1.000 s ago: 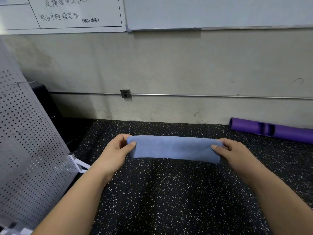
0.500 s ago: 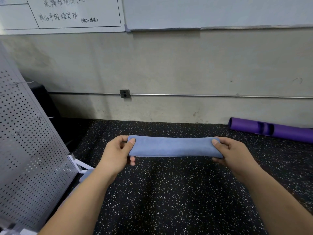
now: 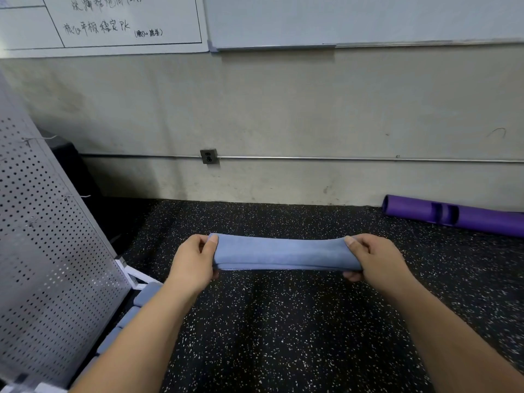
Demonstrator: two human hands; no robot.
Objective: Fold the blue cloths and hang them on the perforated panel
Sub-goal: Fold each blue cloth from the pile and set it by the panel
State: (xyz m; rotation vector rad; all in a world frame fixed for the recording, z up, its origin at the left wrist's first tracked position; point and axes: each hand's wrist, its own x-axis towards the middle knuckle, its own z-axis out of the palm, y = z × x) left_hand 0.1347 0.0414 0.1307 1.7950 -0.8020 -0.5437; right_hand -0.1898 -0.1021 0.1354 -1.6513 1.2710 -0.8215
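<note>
- While held in mid-air above the speckled black floor (image 3: pixel 283 336), the folded blue cloth (image 3: pixel 283 253) runs as a narrow horizontal band between both hands. It is pulled taut, with layered edges showing along its lower side.
- left hand (image 3: pixel 192 262) pinches the cloth's left end, thumb on top, other fingers curled underneath.
- right hand (image 3: pixel 374 259) pinches the right end the same way, thumb on top, fingertips showing below the cloth.
- perforated panel (image 3: pixel 51 251) stands at far left, grey-white and leaning, well apart from the cloth. Thin wire hooks (image 3: pixel 42 138) stick out of it.
- white foot bracket (image 3: pixel 133 275) sits at the panel's base. Blue pieces (image 3: pixel 144 295) lie in a row on the floor beside it, partly hidden by the left forearm; cannot tell if they are cloths.
- purple tube (image 3: pixel 453 215) lies on the floor against the wall, at right.
- outlet box (image 3: pixel 209 156) sits on a metal conduit (image 3: pixel 354 158) running along the wall. A whiteboard (image 3: pixel 127 24) with handwriting is above.
</note>
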